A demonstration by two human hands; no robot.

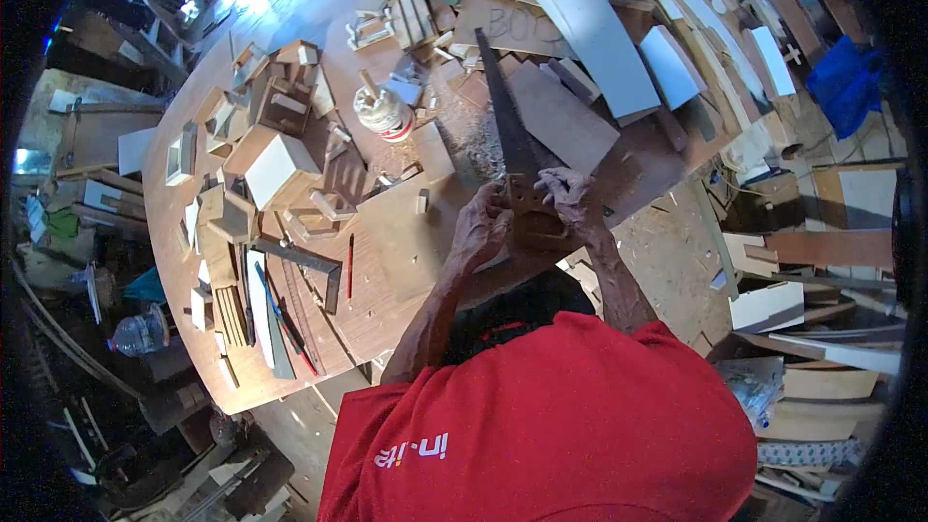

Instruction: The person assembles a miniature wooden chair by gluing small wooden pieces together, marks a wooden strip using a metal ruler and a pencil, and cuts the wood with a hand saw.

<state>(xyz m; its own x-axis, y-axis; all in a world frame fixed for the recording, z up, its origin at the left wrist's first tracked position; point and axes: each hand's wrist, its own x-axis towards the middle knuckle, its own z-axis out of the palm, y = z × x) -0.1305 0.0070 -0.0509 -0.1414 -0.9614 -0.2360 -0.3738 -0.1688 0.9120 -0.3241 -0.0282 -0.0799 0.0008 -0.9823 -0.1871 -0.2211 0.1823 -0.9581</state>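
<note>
A hand saw [508, 126] points away from me over the near edge of the worktable, its dark blade tapering toward the far side. Its wooden handle [537, 224] is closest to my body, between my two hands. My left hand [480, 224] is closed, with thumb and fingertips pinched at the saw's left edge where blade meets handle. On the other side, my right hand [572, 201] has its fingers bent over the right edge at the top of the handle. Whether anything small is between the fingers is too fine to see.
The worktable [367, 324] carries a glue tub [384, 116], small wooden boxes [282, 170], a try square [314, 263], a red pencil [350, 266] and white boards [604, 48]. Sawdust lies beside the blade. Offcuts [768, 307] crowd the floor at right; a plastic bottle [140, 332] is at left.
</note>
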